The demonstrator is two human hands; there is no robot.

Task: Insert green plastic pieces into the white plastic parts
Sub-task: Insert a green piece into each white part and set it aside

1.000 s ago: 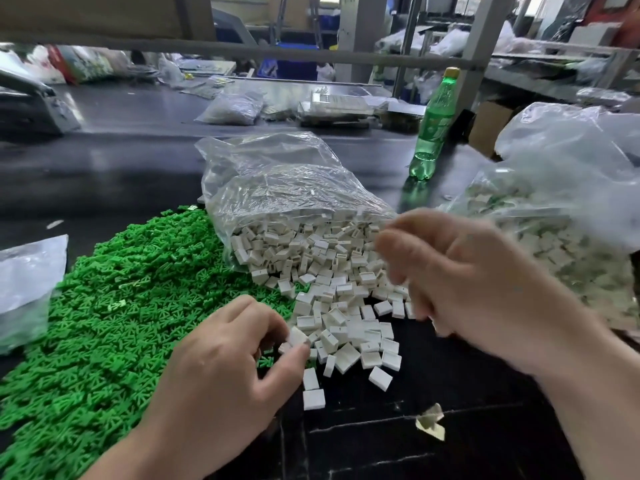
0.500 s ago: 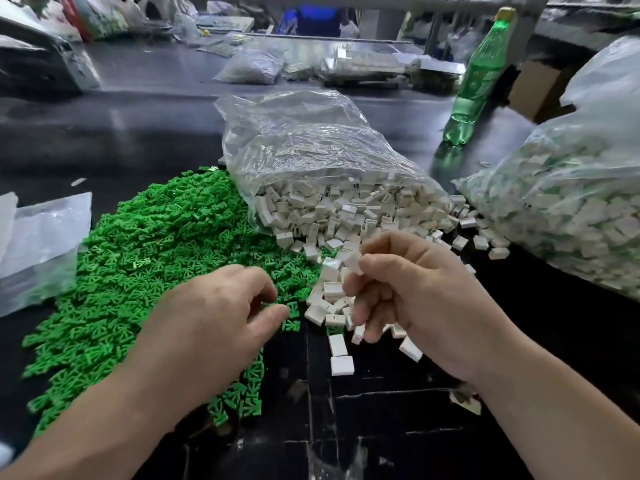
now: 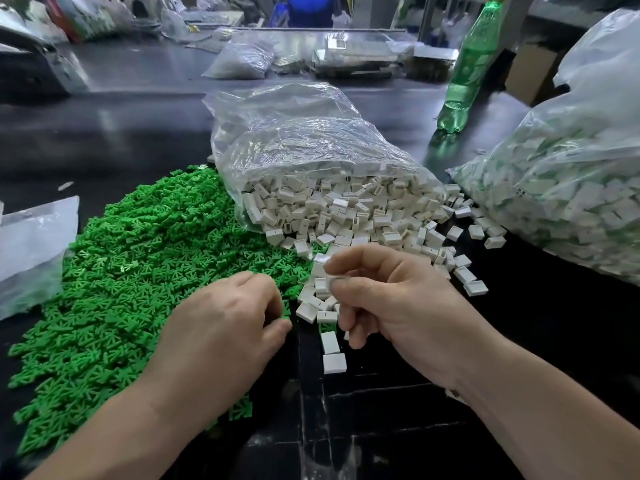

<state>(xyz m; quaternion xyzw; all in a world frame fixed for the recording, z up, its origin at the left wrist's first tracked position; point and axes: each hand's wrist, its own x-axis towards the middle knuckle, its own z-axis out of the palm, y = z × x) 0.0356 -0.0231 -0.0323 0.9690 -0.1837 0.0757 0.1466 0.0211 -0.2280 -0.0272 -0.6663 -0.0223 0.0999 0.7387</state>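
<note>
Left grip (image 3: 221, 327) has dropped onto the green pieces (image 3: 138, 271), hold unclear, while right grip (image 3: 391, 306) pinches 1 white part (image 3: 322, 260); this pair is not joined yet, plenty of both left.

Small green pieces (image 3: 138, 271) lie heaped loosely on the dark bench (image 3: 554, 341), just left of boxy white parts (image 3: 346, 209) spilling from a clear bag (image 3: 294, 133) lying on its side.

Right hand (image 3: 391, 299) came down from near the big bag (image 3: 571, 150) — now pinching a white piece (image 3: 321, 259) over the white pile (image 3: 363, 220). Left hand (image 3: 228, 327) slid onto the green heap (image 3: 138, 271).
</note>
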